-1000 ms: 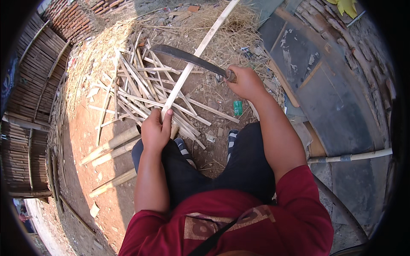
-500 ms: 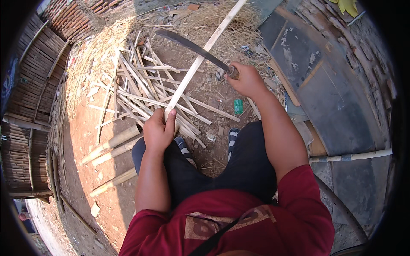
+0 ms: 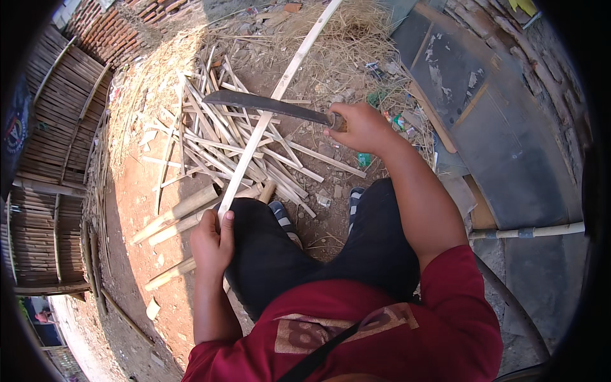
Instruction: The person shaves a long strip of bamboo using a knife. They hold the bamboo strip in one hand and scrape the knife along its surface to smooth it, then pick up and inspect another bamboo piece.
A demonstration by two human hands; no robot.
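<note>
A long pale bamboo strip [image 3: 259, 132] slants from beside my left knee up past the far edge of the view. My left hand [image 3: 212, 242] grips its near end, thumb on top. In my right hand [image 3: 356, 126] is the handle of a machete [image 3: 270, 106]. Its dark, slightly curved blade points left and crosses the strip at about the middle; whether the edge touches the strip I cannot tell. Beneath and beyond the strip lies a loose pile of split bamboo strips [image 3: 210, 143] on the ground.
Thick bamboo poles [image 3: 178, 209] lie left of my legs. Straw [image 3: 331, 28] is heaped at the far side. Dark panels [image 3: 458, 83] and a light pole [image 3: 541, 230] are on the right, a woven bamboo wall [image 3: 57, 108] on the left. Green plastic litter [image 3: 364, 159] lies near my feet.
My left hand has come nearer to me and left, drawing the strip along. The machete has moved nearer and left, its blade turned flatter across the strip.
</note>
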